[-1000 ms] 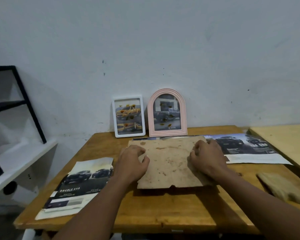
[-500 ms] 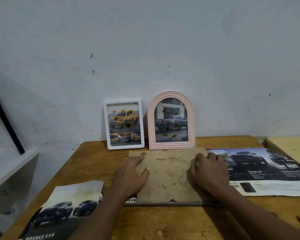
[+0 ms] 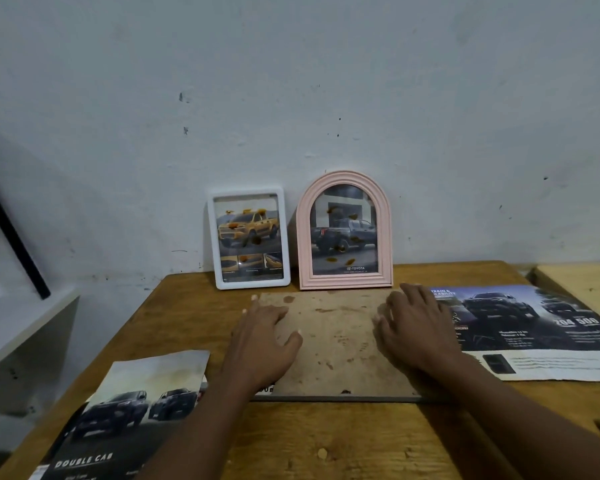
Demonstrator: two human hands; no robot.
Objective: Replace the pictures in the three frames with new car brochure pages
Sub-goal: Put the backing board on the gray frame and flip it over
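A third frame lies face down on the table, its stained brown backing board [image 3: 336, 344] facing up and a thin dark frame edge [image 3: 343, 398] showing along the near side. My left hand [image 3: 262, 341] rests flat on the board's left part, fingers spread. My right hand [image 3: 416, 327] presses on its right part, fingers loosely apart. Against the wall stand a white rectangular frame [image 3: 249, 237] with a yellow pickup picture and a pink arched frame [image 3: 345, 232] with a dark pickup picture. Both stand upright behind the board.
A dark car brochure page [image 3: 534, 327] lies right of the board, partly under my right hand. Another brochure page [image 3: 125, 417] marked "DOUBLE CAB" lies at the front left. The wooden table [image 3: 326, 445] meets a second tabletop [image 3: 586, 285] at right. A white shelf [image 3: 21, 327] stands left.
My view has moved closer and lower toward the table. Both hands have flattened and spread on the backing board, which now lies square on the face-down frame.
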